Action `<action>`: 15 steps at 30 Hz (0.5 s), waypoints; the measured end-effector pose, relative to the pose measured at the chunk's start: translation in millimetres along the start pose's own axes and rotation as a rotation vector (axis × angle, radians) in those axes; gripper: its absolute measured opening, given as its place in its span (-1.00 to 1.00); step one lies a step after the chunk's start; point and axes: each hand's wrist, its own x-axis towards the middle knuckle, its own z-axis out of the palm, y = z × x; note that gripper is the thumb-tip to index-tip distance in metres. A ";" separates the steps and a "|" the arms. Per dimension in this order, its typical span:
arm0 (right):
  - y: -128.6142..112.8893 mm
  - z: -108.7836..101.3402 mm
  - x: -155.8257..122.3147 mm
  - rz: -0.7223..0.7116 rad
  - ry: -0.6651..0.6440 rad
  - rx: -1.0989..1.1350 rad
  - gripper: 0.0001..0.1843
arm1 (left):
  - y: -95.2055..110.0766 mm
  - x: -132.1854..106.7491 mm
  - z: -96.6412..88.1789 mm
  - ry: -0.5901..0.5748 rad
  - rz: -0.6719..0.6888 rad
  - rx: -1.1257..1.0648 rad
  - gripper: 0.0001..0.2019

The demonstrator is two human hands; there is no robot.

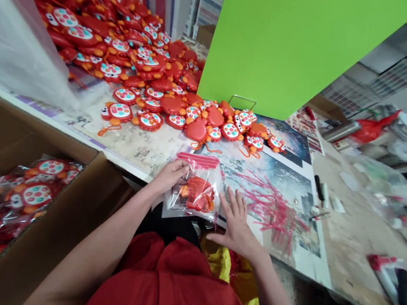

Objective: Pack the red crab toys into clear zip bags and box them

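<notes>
A clear zip bag [197,160] with a red top strip lies at the table's front edge, partly over it. Inside is a red and orange crab-shaped toy [200,194], its plain red side facing up. My left hand [172,176] grips the bag's left side near the top, thumb and fingers pinched on the plastic. Against the bag's right side, my right hand [237,223] is spread with fingers apart and holds nothing. Just behind the bag, several loose crab toys [197,129] with orange cords lie on the table.
A big heap of the same toys [120,45] fills the back left. Bagged toys [31,194] sit in a cardboard box [78,205] at left. A green panel [290,43] stands behind. Pink strips [275,208], a marker [318,187] and plastic bags [384,183] lie to the right.
</notes>
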 end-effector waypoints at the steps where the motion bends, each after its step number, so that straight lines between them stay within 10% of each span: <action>1: -1.5 1.0 -0.4 0.001 -0.010 0.003 0.01 | 0.2 -0.3 0.4 -0.003 -0.003 -0.008 -0.69; 7: 42.9 -7.7 -10.1 0.082 0.096 0.029 -0.83 | 0.9 -0.4 2.0 0.008 -0.010 -0.024 -0.70; 11: 85.7 -17.2 -26.0 0.370 0.386 -0.199 -0.80 | 2.4 0.3 0.7 -0.016 0.009 0.001 -0.70; 15: 78.7 -30.0 -33.4 0.383 0.497 -0.182 -0.85 | 2.0 1.4 -0.4 -0.020 0.008 0.017 -0.68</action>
